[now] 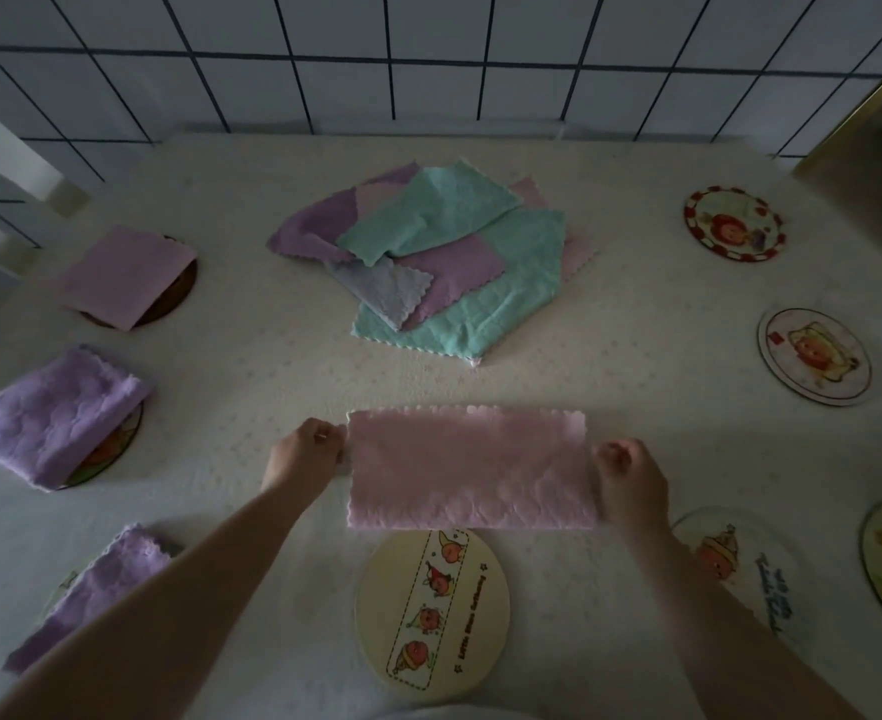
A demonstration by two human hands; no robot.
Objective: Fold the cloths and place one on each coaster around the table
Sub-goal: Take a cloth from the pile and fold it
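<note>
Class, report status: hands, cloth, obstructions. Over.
Left hand and right hand pinch ends of half-folded pink cloth. Cream coaster below, bare. Nothing obstructing.

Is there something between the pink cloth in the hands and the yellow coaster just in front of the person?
Nothing visible. The pink cloth is held at its ends by the left hand and right hand, just beyond the yellow coaster. The coaster's top is bare, and only table cover lies between them.

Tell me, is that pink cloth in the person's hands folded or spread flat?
Folded, it seems: the pink cloth forms a long narrow strip, held at its ends by the left hand and right hand. The layers themselves cannot be made out.
</note>
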